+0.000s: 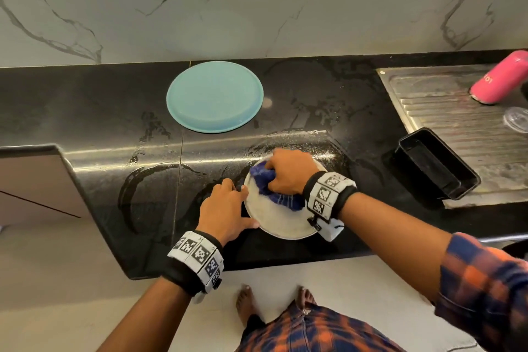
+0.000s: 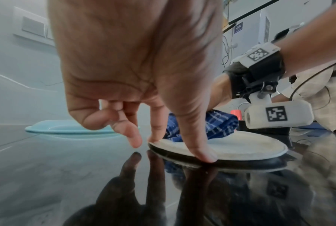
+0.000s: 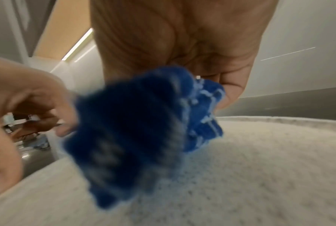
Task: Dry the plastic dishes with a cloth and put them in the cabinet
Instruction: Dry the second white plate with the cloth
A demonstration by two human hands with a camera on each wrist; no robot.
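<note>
From my remote seat, the white plate [image 1: 281, 218] lay flat on the black counter [image 1: 114, 111], near its front edge, wet streaks around it. My right hand [image 1: 288, 171] was clenched around the bunched blue cloth [image 1: 271, 183] and pressed it onto the plate's face, toward the rim at about 12 o'clock. My left hand [image 1: 225, 211] steadied the plate from 9 o'clock: in the left wrist view the thumb [image 2: 199, 146] and one fingertip [image 2: 155, 137] sat on the near rim with fairly straight fingers, the other fingers hanging just off the counter. The right wrist view was blurred, showing the cloth [image 3: 143, 126] against the pale plate surface [image 3: 259, 175].

At 11 o'clock from the white plate, well apart, the teal plate [image 1: 214, 97] rested near the marble wall. At 3 o'clock a black tray [image 1: 437, 163] sat at the drainboard's [image 1: 457, 128] corner, and beyond it, near 2 o'clock, a pink bottle [image 1: 500, 77] lay on the ribbed steel.
</note>
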